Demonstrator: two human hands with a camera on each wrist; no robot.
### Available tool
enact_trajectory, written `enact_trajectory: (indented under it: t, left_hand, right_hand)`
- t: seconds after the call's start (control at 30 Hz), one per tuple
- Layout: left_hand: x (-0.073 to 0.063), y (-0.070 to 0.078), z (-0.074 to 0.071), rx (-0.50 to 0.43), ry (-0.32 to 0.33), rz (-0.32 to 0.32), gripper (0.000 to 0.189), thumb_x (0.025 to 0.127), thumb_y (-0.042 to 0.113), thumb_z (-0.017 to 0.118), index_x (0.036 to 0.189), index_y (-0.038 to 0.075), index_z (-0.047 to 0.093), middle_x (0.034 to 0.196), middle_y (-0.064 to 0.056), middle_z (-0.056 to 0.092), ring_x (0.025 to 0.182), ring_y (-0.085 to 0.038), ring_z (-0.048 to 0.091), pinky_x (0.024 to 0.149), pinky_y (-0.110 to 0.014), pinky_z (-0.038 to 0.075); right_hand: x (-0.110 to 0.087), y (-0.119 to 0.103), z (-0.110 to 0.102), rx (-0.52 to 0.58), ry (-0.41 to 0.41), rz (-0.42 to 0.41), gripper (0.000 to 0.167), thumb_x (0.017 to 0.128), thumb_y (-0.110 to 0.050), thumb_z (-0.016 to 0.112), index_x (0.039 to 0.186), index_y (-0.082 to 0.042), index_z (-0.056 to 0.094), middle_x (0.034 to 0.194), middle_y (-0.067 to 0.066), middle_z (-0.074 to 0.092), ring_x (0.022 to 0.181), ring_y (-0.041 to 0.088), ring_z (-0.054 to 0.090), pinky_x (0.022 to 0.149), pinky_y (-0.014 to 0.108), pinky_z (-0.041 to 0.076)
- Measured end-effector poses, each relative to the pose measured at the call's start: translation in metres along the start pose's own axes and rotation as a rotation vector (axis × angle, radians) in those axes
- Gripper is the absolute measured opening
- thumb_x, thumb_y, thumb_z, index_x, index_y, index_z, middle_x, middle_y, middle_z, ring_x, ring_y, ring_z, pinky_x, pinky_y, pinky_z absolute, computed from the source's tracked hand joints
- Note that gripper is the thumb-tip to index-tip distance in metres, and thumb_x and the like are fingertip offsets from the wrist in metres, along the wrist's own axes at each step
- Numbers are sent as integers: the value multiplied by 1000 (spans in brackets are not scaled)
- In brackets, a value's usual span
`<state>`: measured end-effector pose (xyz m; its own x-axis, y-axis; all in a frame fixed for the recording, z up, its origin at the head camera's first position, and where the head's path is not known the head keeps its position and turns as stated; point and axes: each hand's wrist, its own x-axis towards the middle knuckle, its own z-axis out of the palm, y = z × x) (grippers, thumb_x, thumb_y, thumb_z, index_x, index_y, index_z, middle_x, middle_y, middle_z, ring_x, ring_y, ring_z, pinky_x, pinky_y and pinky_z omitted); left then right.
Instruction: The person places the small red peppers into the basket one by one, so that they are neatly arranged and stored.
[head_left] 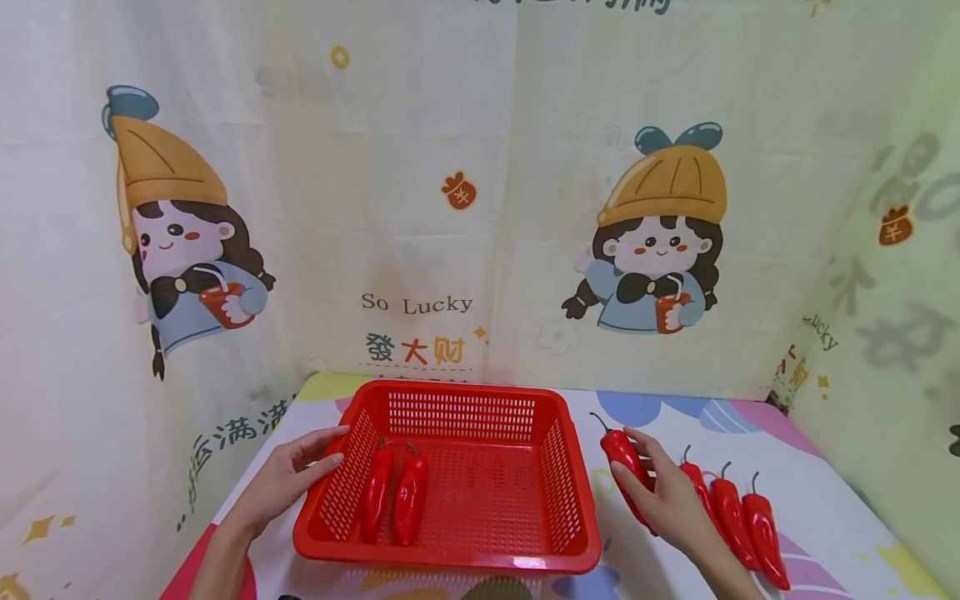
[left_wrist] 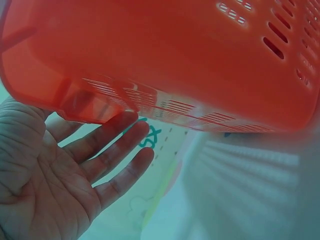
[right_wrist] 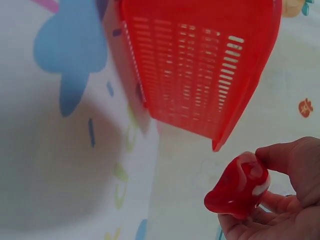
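Note:
A red plastic basket (head_left: 480, 560) with slotted walls stands on the table, and two red chili peppers (head_left: 410, 500) lie side by side along its left part. My left hand (head_left: 281, 479) touches the basket's left side near the rim; in the left wrist view its fingers (left_wrist: 117, 152) extend fairly straight along the outside wall. To the right of the basket, my right hand (head_left: 663, 492) pinches another red chili pepper (head_left: 626, 467) between thumb and fingers, its dark stem pointing up and left. The right wrist view shows this pepper (right_wrist: 237, 187) end-on, apart from the basket.
Three more red chili peppers (head_left: 731, 512) lie in a slanted row on the table, partly behind my right forearm. The table has a colourful printed cover (head_left: 555, 587). Printed cloth (head_left: 510, 250) hangs at the back and both sides.

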<state>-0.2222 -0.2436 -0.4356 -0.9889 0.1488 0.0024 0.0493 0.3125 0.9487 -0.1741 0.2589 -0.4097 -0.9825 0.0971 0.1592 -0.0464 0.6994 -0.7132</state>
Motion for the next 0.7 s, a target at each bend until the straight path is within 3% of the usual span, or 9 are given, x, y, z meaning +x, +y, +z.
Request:
enact_trajectory:
  t: [0.37,0.7]
  left_hand:
    - [0,1,0,2,2,-3,63,96,30,72,152,11,49,148,-22,53,115,-28,63,83,-39,62]
    - [0,1,0,11,7,1,63,96,30,72,152,11,50,148,-22,53,115,-28,62,83,-38,62]
  right_hand:
    - [-4,-21,-2,38,50,-101,65,96,-33,73,150,-12,44,133,18,61,108,31,64,72,32,62]
    - [-8,-40,0,81,45,-102,70,93,-33,76,151,-14,43,137,16,59,110,31,64,74,32,63]
